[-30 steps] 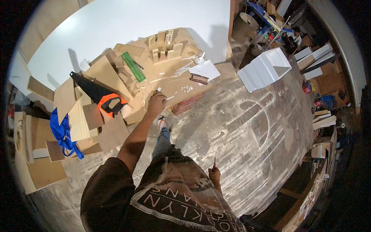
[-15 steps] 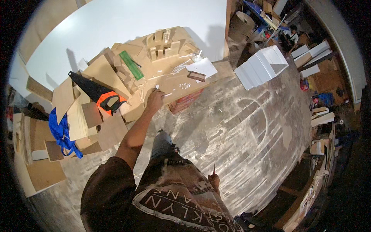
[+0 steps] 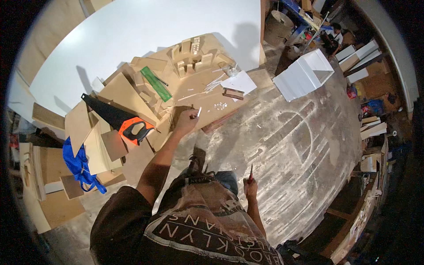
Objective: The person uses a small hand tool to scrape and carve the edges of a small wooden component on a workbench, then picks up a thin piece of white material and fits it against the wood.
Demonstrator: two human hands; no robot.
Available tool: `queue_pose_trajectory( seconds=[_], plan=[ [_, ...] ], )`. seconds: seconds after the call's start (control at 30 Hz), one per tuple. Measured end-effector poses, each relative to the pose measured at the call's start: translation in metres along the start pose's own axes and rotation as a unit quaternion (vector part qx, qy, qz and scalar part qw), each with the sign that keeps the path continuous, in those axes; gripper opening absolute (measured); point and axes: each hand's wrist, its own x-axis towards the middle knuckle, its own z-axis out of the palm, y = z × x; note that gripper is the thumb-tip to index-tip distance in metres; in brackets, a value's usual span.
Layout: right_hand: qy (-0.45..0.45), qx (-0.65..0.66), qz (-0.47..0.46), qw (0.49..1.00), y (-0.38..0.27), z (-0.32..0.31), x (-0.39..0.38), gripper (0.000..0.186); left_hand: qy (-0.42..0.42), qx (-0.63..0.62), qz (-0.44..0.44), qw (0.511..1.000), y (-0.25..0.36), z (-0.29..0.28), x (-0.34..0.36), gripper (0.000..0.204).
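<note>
Over the near edge of the wooden work board, my left hand (image 3: 186, 122) pinches a short thin white strip (image 3: 199, 112), which sticks up past the fingertips. Small white cut pieces (image 3: 220, 106) lie scattered on the board close by. Lower and to the right, above the floor, my right hand (image 3: 250, 189) is closed round a slim red-handled tool (image 3: 251, 176) with a narrow pointed end facing away from me; its exact kind is too small to make out. Longer white strips (image 3: 213, 84) and a white sheet (image 3: 239, 82) rest farther back on the board.
An orange-handled saw (image 3: 134, 130) lies on stacked wood panels at the left, near a blue bag (image 3: 79, 165). Small upright wood blocks (image 3: 206, 58) and a green strip (image 3: 156, 84) occupy the board. A white box (image 3: 300, 77) stands on the floor; another person (image 3: 334, 39) is far right.
My left hand has lifted off the board's edge with the white strip in its fingers. My right hand has come up and forward from beside my body, still holding the red tool.
</note>
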Motion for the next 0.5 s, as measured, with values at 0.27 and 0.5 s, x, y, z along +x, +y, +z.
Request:
queue_pose_trajectory(
  seconds=[0.27,0.5],
  plan=[
    [-0.118,0.165,-0.171,0.964,-0.184,0.022,0.043,0.043,0.014,0.578,0.222,0.785,0.021,0.002,-0.011,0.017],
    [-0.237,0.112,-0.167,0.951,-0.267,0.07,0.085,0.055,0.013,0.571,0.256,0.78,0.0,0.001,0.0,0.016]
  ],
)
